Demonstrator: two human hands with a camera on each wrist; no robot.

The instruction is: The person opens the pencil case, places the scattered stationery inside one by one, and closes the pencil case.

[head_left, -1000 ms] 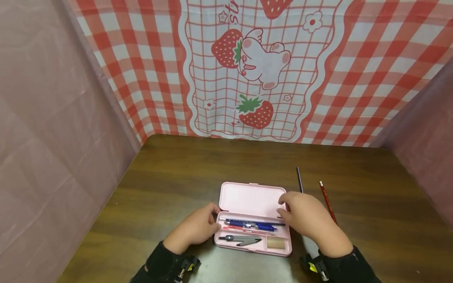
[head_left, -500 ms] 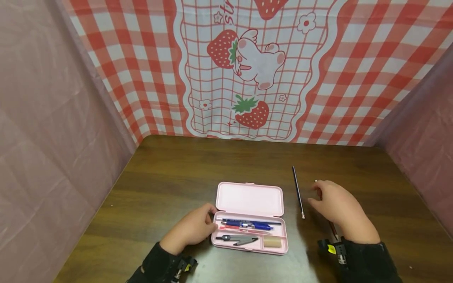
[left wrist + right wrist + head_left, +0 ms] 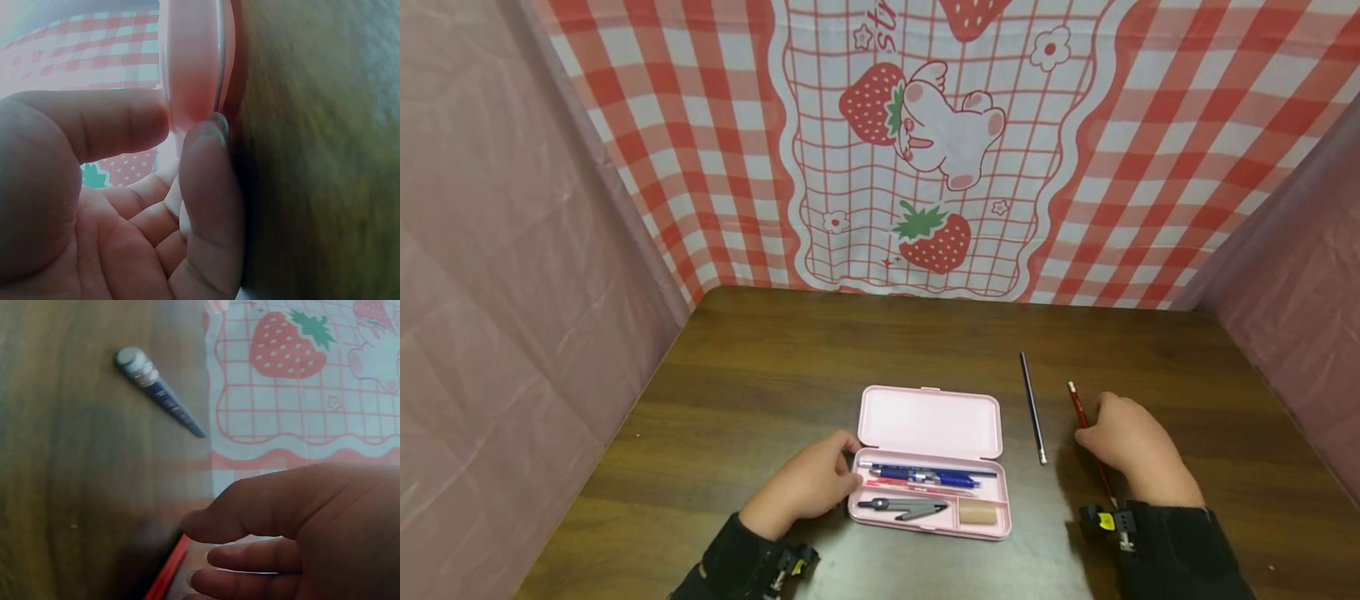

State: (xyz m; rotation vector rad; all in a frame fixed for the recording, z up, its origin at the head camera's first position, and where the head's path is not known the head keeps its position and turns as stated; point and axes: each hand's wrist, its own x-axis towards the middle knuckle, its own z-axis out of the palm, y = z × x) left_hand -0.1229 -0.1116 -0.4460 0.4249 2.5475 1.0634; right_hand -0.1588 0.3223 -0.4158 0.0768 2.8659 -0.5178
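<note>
A pink pencil case (image 3: pixel 929 423) lies open on the table, its lid folded back. My left hand (image 3: pixel 805 481) holds its left end; the left wrist view has thumb and finger on opposite sides of the case (image 3: pixel 192 62). Inside are a blue pen (image 3: pixel 951 478), a slim red stick-like item (image 3: pixel 925 489), a grey compass (image 3: pixel 898 505) and a tan block (image 3: pixel 977 512). To the right, my right hand (image 3: pixel 1138 446) pinches a red pencil (image 3: pixel 1078 406) at mid-length, its white-tipped end pointing away. The right wrist view catches part of this red pencil (image 3: pixel 167 570) beside the thumb.
Between the case and the right hand lies a dark blue pencil (image 3: pixel 1032 407), eraser end towards me. The wooden table (image 3: pixel 760 358) ends at a red checked cloth (image 3: pixel 722 167) hanging behind it. Pink drapes (image 3: pixel 512 250) hang at the sides.
My right hand has gone from the case's right side over to the red pencil, and its fingers have closed in on it. The left hand stays at the case.
</note>
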